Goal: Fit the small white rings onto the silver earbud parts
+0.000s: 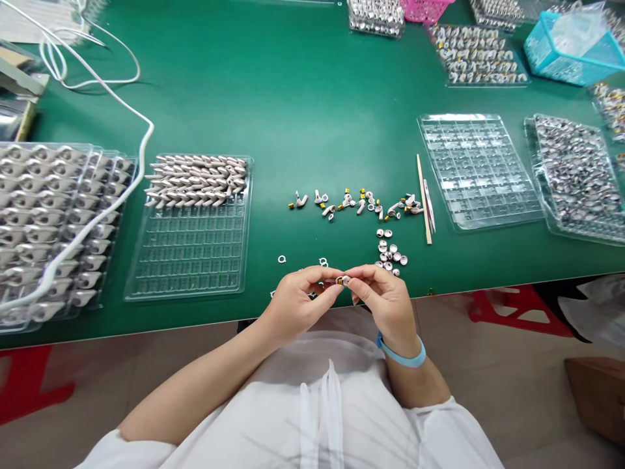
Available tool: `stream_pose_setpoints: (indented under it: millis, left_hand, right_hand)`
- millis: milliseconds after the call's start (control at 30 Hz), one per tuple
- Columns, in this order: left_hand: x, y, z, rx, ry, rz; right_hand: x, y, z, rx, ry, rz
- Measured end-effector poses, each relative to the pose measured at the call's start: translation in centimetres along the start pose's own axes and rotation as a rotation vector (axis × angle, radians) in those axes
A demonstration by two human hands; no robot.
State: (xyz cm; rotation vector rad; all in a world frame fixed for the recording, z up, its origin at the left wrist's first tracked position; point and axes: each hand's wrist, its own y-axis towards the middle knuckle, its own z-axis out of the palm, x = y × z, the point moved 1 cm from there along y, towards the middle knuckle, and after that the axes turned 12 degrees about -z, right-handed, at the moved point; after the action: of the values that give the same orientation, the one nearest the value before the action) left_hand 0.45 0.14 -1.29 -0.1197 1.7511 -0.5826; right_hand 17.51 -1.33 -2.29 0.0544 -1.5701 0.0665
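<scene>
Over the table's near edge, my left hand (305,296) and my right hand (385,296) meet, fingertips pinched around a small earbud part (343,281) in white and silver with a yellowish spot. Fingers cover most of it. Beside my right hand lie several small round silver caps (390,253). Farther back is a loose row of white earbud stem pieces (364,202) with yellow tabs. Thin white rings (282,259) lie near my left hand, some partly hidden behind its fingers.
A clear tray (195,254) with rows of stem pieces stands left, beside stacked trays of shells (49,228) crossed by a white cable (146,140). To the right lie a wooden stick (423,198), tweezers (430,205), clear trays (481,169) and a blue basket (573,55).
</scene>
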Motion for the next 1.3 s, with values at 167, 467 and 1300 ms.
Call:
stream_pose_setpoints:
  millis: [167, 467, 1300]
  left_hand:
    - [-0.1, 0.0, 0.1, 0.001, -0.019, 0.001]
    - [0.2, 0.0, 0.1, 0.025, -0.049, -0.001]
    - [0.7, 0.6, -1.5, 0.222, -0.172, -0.165]
  right_hand:
    - [-0.5, 0.0, 0.0, 0.012, 0.061, 0.027]
    - [-0.1, 0.1, 0.3, 0.022, 0.049, -0.036]
    - [0.1, 0.1, -0.5, 0.13, -0.099, -0.058]
